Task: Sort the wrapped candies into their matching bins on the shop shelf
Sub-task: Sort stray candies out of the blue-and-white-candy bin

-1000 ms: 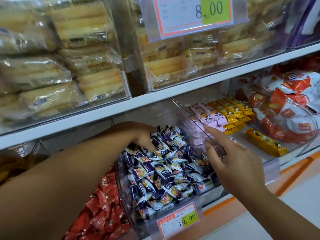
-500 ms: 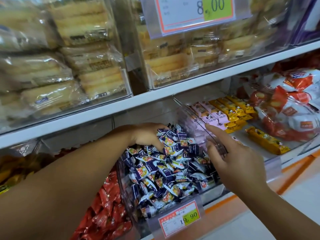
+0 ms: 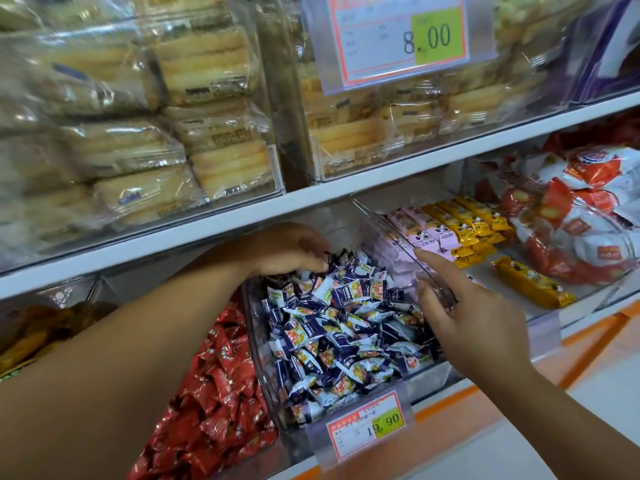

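A clear bin point(image 3: 381, 221) on the lower shelf is heaped with purple-and-white wrapped candies point(image 3: 346, 327). My left hand point(image 3: 287, 251) reaches under the shelf board to the back of that bin. Its fingers curl down onto the pile, and what lies under the palm is hidden. My right hand point(image 3: 478, 317) holds the bin's right wall, thumb inside against the plastic and index finger stretched along the rim. To the left, a neighbouring bin holds red wrapped candies point(image 3: 214, 393).
A 19.90 price tag point(image 3: 367, 424) hangs on the bin's front. Orange sweets point(image 3: 31, 334) lie far left. Pink bars point(image 3: 426, 233), yellow bars point(image 3: 530, 285) and red-and-white packs point(image 3: 581, 216) lie to the right. Bagged cakes point(image 3: 138, 161) fill the upper shelf point(image 3: 346, 194), with an 8.00 tag point(image 3: 401, 39).
My left hand has drawn forward from deep at the back of the bin, and candies have heaped up in front of its fingers. My right hand stays on the bin's right wall.
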The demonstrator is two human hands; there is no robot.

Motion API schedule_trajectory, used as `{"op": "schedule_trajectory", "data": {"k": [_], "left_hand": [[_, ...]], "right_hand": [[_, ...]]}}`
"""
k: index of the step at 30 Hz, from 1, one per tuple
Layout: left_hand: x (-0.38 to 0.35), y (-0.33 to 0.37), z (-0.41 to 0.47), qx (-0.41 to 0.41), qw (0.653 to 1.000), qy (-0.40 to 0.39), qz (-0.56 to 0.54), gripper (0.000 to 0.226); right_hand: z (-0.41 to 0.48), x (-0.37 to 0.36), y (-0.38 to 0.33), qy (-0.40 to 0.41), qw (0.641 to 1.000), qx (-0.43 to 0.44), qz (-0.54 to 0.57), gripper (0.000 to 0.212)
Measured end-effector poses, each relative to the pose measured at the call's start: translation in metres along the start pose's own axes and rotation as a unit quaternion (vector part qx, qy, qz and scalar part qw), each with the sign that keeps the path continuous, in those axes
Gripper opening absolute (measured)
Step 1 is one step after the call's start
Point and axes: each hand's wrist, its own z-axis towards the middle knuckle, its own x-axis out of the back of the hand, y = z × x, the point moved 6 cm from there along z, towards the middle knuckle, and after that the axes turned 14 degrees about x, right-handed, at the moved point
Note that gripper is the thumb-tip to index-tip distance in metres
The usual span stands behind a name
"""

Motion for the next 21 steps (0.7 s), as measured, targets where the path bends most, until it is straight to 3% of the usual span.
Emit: {"op": "schedule_trajectory", "data": {"k": [3,7,14,21], "left_hand": [[-0.015,0.014,0.001,-0.021,0.999,-0.019,0.03,0.033],[-0.051,0.019,0.008,0.002,0.984,-0.117,0.136,0.057],[-0.053,0.019,0.015,-0.027,0.992,-0.056,0.114,0.042],[-0.034,0.021,0.012,-0.048,0.998,-0.035,0.037,0.049]], "right_hand": [[0.0,-0.001,0.0,-0.002,1.0,-0.004,0.002,0.04],[0.001,0.0,0.0,0.016,1.0,0.0,0.006,0.041],[0.002,-0.001,0.002,0.002,1.0,0.0,0.002,0.045],[0.002,-0.001,0.003,-0.015,1.0,-0.003,-0.004,0.047]]}}
